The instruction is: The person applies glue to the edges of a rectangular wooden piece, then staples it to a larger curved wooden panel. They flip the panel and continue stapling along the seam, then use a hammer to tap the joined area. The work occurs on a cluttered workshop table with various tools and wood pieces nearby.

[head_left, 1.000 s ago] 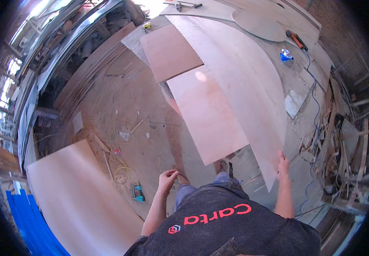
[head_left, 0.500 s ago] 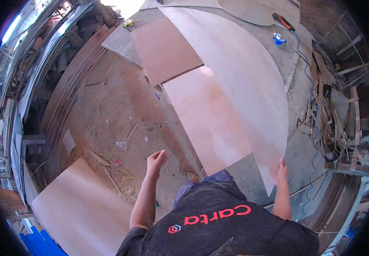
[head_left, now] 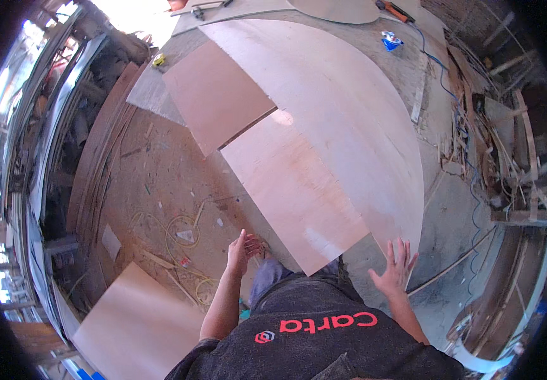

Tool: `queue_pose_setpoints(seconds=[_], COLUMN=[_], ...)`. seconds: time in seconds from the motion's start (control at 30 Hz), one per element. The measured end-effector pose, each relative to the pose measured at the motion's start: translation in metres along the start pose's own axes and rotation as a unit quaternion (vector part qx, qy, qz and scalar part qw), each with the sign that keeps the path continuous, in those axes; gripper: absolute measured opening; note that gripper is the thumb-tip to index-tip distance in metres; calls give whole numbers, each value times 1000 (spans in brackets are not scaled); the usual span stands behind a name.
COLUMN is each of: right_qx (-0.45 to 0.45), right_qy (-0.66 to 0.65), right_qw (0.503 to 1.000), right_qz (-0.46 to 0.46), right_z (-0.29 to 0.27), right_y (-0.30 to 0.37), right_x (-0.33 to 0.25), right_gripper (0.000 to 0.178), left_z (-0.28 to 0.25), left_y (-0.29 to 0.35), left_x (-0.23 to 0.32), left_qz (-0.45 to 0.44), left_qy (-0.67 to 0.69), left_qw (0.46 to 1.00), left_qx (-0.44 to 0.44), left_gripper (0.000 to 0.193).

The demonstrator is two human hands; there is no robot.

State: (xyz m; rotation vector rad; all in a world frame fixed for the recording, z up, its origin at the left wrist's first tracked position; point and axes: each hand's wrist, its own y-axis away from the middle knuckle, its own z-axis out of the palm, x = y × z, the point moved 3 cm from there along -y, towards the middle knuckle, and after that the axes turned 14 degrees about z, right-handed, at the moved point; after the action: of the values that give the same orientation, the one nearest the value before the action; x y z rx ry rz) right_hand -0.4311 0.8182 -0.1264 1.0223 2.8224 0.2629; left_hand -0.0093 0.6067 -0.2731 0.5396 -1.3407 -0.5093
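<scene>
You are standing over the plywood sheet (head_left: pixel 299 190), lying at 12 o'clock. Your left hand (head_left: pixel 238 252) and right hand (head_left: pixel 397 269) are hovering spread wide, holding nothing, flanking its near corner.

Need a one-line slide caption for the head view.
Both open hands, left hand and right hand, hover empty beside the rectangular pale plywood sheet.

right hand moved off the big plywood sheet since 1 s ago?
Yes. The right hand gripped the edge of the large plywood sheet earlier; now it hovers open, fingers spread, just off its near corner.
</scene>
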Motion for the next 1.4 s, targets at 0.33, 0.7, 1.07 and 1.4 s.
queue_pose_setpoints(seconds=[0.33,0.7,1.07,1.4], right_qx=[132,113,82,22], right_qy=[32,-55,-117,-155], right_qw=[990,992,989,986], right_qz=[45,29,32,57], right_z=[61,12,-90,-160], right_y=[-73,-24,33,69], right_x=[-15,-35,-53,-55], right_gripper=[79,69,71,81], left_z=[-12,-45,-77,-4], left_y=[-61,-98,-195,-127], left_x=[54,105,242,429], left_qz=[-3,-17,403,813], left_qy=[-154,271,-71,-330], left_qw=[973,951,910,473], left_qx=[-169,-146,62,83], left_gripper=[56,76,78,93])
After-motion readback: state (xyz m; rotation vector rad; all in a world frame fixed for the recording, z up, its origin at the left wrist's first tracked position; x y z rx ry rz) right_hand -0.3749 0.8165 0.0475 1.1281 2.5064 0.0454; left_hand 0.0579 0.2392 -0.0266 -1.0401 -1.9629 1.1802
